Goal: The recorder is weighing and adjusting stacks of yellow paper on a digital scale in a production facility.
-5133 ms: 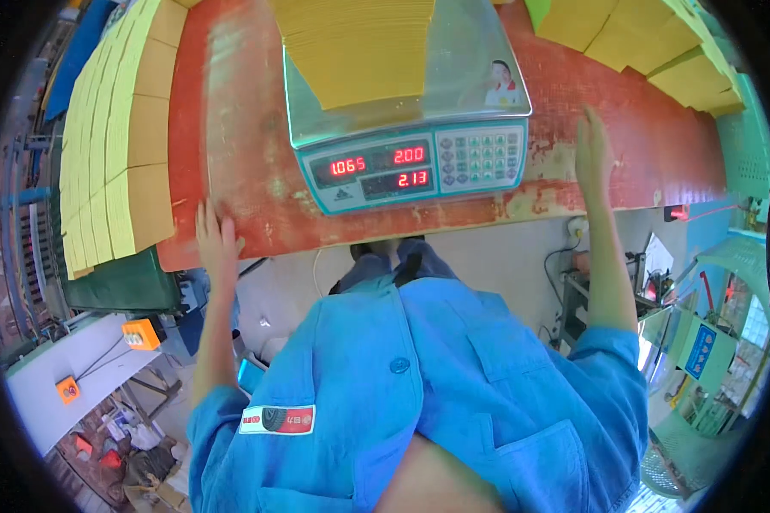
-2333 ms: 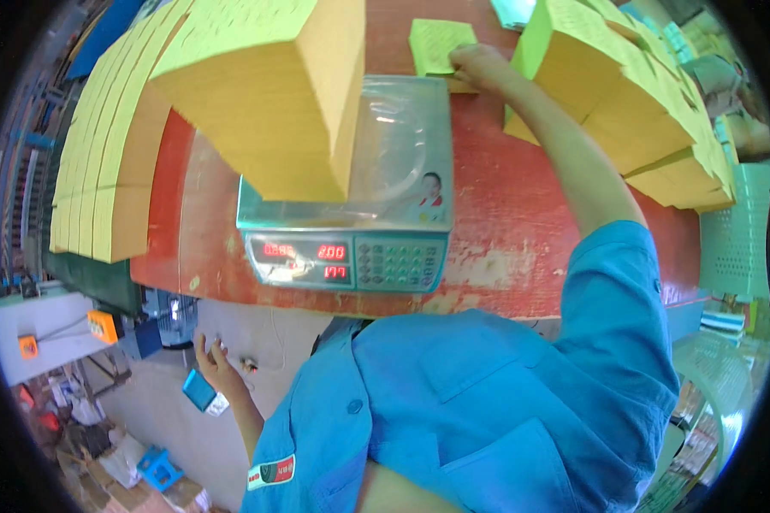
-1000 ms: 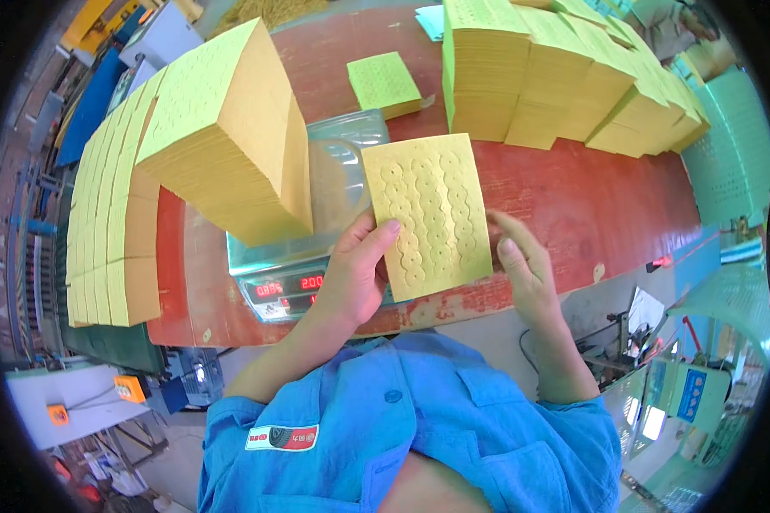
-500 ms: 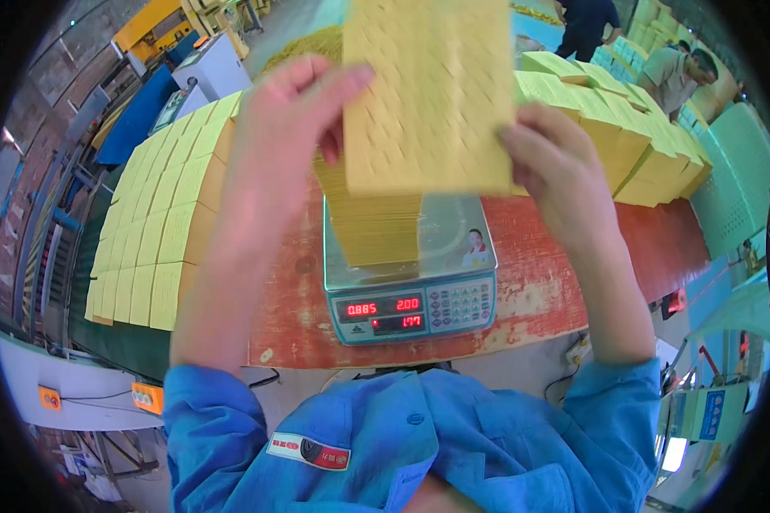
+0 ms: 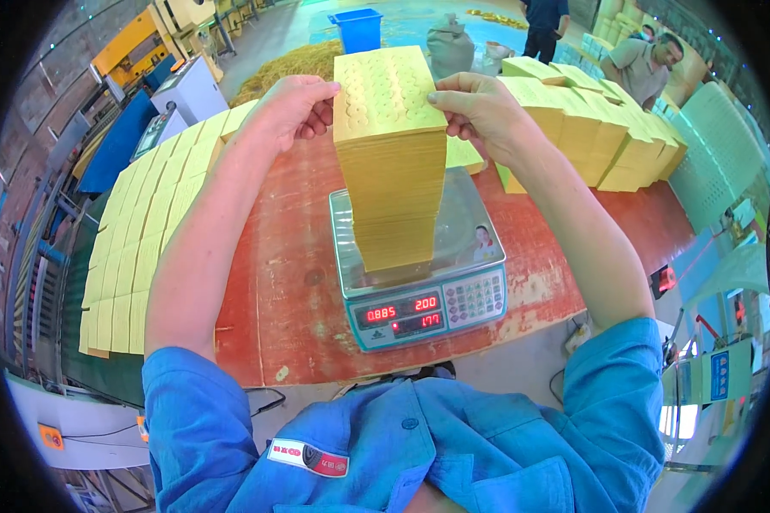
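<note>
While one scale [image 5: 441, 291] bears one stack [image 5: 391, 188], two hands [image 5: 293, 109] [image 5: 485, 109] pinch its top sheet [image 5: 389, 91].

The room is bright. The yellow stack [image 5: 393, 184] looks clear, with a light top and a darker front. The metal plate [image 5: 477, 214] is shiny, and the red numbers [image 5: 381, 314] glow. White glare shows at the lower right. The corners are black, and the red table [image 5: 274, 299] looks bent.
</note>
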Action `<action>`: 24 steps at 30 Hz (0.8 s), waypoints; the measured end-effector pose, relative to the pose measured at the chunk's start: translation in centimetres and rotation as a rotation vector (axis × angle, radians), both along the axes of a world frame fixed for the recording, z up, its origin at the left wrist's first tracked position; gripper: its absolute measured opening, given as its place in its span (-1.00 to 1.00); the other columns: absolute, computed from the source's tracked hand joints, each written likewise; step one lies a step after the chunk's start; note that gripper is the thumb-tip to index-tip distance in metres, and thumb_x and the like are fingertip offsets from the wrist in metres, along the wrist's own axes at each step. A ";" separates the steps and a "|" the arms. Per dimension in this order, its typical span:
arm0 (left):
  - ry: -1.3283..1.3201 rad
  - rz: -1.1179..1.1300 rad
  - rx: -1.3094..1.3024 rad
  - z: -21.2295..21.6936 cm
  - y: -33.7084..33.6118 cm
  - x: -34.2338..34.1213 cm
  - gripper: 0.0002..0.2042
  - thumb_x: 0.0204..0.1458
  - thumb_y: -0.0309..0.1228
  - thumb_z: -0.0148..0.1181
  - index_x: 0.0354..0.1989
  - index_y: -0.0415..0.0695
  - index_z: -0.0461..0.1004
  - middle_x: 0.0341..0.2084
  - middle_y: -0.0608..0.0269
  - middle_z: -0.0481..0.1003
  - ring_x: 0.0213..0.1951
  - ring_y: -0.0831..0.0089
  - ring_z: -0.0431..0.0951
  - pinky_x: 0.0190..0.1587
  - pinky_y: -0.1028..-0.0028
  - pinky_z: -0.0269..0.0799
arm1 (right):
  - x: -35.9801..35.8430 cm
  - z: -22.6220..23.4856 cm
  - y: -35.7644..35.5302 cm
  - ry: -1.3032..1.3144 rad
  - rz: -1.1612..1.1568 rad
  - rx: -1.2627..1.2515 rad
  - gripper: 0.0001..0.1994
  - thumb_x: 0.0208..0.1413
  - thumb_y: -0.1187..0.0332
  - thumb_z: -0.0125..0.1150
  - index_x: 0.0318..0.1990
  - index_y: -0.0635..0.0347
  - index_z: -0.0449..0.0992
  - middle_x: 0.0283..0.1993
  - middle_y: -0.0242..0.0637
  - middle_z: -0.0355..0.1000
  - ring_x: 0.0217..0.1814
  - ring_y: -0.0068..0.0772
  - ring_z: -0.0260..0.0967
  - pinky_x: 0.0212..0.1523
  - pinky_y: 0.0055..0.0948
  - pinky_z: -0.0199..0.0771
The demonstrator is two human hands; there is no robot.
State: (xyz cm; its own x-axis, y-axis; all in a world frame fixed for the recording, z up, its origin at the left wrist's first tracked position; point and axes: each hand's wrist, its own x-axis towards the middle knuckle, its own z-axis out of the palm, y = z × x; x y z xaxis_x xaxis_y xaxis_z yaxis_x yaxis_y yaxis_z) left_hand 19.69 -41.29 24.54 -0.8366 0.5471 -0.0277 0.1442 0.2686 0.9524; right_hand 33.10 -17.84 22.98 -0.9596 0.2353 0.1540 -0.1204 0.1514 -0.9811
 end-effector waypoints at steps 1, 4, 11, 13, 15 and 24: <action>-0.003 0.004 -0.005 -0.2 -0.1 0.1 -0.81 0.14 -0.27 0.13 -0.43 -0.10 0.46 -0.64 0.31 0.45 -0.67 0.56 0.37 -0.65 0.59 0.16 | -0.1 -0.1 0.0 0.000 -0.006 0.000 -0.76 0.07 0.39 0.30 -0.16 0.36 0.52 -0.48 -0.36 0.44 -0.52 -0.60 0.37 -0.56 -0.64 0.28; -0.010 -0.004 -0.007 -0.5 -0.1 0.3 -0.80 0.15 -0.27 0.12 -0.44 -0.10 0.45 -0.64 0.31 0.45 -0.67 0.56 0.37 -0.65 0.58 0.16 | -0.3 -0.4 0.1 -0.011 0.000 0.009 -0.77 0.07 0.39 0.30 -0.17 0.36 0.52 -0.48 -0.36 0.43 -0.52 -0.60 0.37 -0.57 -0.65 0.27; 0.023 0.006 -0.023 -1.1 0.1 1.0 -0.78 0.14 -0.22 0.11 -0.45 -0.09 0.45 -0.64 0.30 0.46 -0.65 0.52 0.42 -0.64 0.54 0.20 | 0.2 -1.0 0.1 -0.004 -0.015 0.027 -0.76 0.06 0.38 0.30 -0.17 0.34 0.53 -0.45 -0.36 0.44 -0.49 -0.58 0.39 -0.50 -0.63 0.33; 0.024 0.018 -0.024 -1.3 0.2 1.1 -0.78 0.14 -0.23 0.11 -0.45 -0.09 0.45 -0.64 0.30 0.46 -0.65 0.52 0.42 -0.63 0.53 0.20 | 0.2 -1.2 0.1 -0.003 -0.024 0.035 -0.76 0.06 0.37 0.30 -0.16 0.34 0.53 -0.43 -0.36 0.45 -0.48 -0.58 0.39 -0.48 -0.62 0.34; 0.021 0.031 -0.027 -1.4 0.2 1.3 -0.79 0.13 -0.23 0.10 -0.45 -0.09 0.45 -0.64 0.30 0.46 -0.65 0.52 0.42 -0.63 0.53 0.20 | 0.4 -1.5 0.0 0.018 -0.013 0.012 -0.74 0.07 0.36 0.30 -0.15 0.35 0.53 -0.41 -0.35 0.46 -0.46 -0.58 0.40 -0.47 -0.63 0.36; 0.105 0.065 -0.041 -2.3 0.6 1.7 -0.80 0.14 -0.21 0.11 -0.46 -0.02 0.40 -0.67 0.42 0.42 -0.68 0.61 0.37 -0.67 0.58 0.10 | 1.0 -1.7 -0.2 0.047 -0.003 0.035 -0.75 0.08 0.36 0.30 -0.16 0.36 0.53 -0.39 -0.34 0.47 -0.44 -0.59 0.39 -0.43 -0.62 0.41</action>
